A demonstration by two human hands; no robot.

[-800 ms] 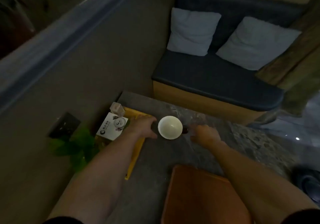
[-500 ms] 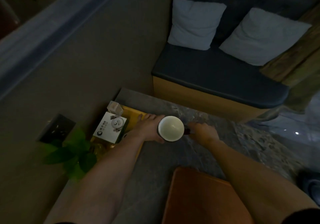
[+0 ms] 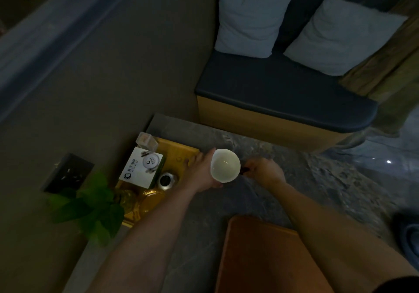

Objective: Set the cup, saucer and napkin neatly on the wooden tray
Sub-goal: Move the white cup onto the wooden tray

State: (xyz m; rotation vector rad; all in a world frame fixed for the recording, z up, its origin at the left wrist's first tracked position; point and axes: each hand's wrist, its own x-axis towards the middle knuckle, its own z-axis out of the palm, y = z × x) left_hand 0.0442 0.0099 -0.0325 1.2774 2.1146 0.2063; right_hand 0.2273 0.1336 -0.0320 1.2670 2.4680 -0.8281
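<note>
A cup with a white inside is over the grey stone table. My left hand wraps around the cup's left side. My right hand pinches a small dark piece on the cup's right side, which looks like its handle. The reddish-brown wooden tray lies near me at the table's front edge, with nothing on its visible part; my right forearm crosses its right side. I see no saucer or napkin clearly in this dim light.
A yellow tray at the table's left holds a white box, a small clear box, a metal lid and glassware. A green plant leans in beside it. A dark bench with two pillows stands beyond.
My left hand has closed around the cup, which before stood between both hands. My right hand has moved in to its right side. The cup now looks larger and nearer to me.
</note>
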